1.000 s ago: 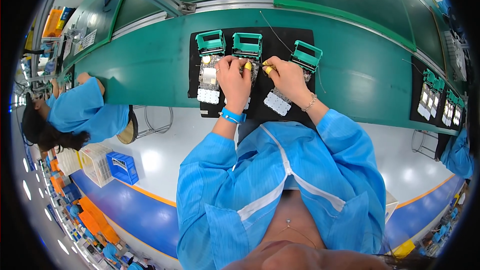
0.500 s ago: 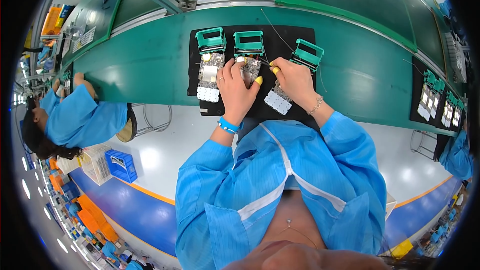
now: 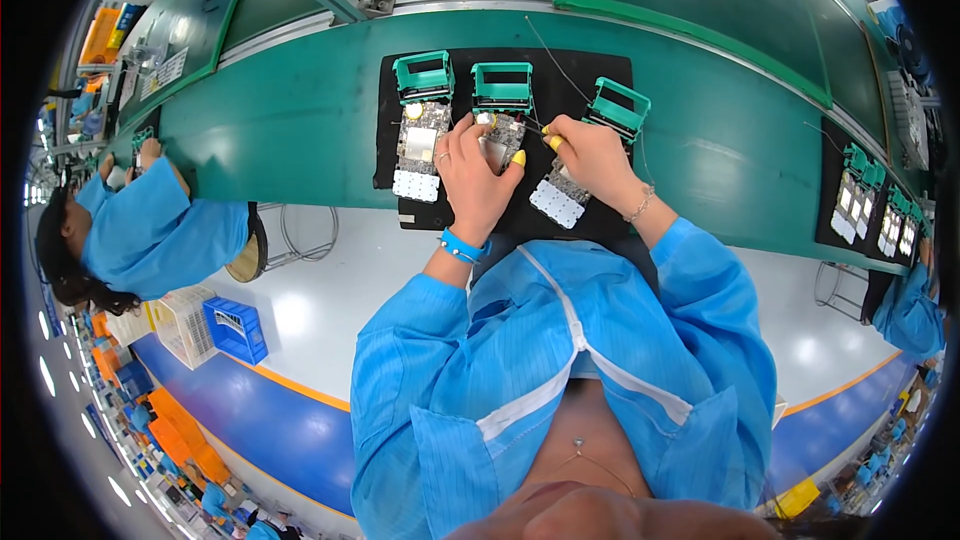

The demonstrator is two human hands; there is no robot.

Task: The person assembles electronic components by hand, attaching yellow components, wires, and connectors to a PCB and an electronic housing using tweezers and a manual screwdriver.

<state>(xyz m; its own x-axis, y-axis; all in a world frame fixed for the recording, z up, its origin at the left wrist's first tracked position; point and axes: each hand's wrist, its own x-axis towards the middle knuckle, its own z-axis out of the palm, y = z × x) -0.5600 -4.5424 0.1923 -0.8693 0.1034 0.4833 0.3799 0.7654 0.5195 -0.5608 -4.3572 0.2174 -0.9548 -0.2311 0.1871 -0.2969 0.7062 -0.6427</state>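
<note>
Three circuit boards lie in a row on a black mat, each joined to a green plastic frame at its far end. My left hand spans the middle board, with fingers on its left edge and a yellow-capped thumb by its right edge. My right hand, yellow covers on two fingertips, pinches a thin dark tool pointing left at the board's far right corner; its exact kind cannot be made out. Under my right hand the right board is partly hidden. Beside my left hand lies the left board.
Behind the middle board stands its green frame. A thin wire crosses the mat's far edge. Along the green bench, a metal rail runs at the back. Co-workers in blue sit at left and far right.
Both hands stay almost in place at the middle board. The right hand's tool remains at the board's far right corner; the whole view has shifted slightly.
</note>
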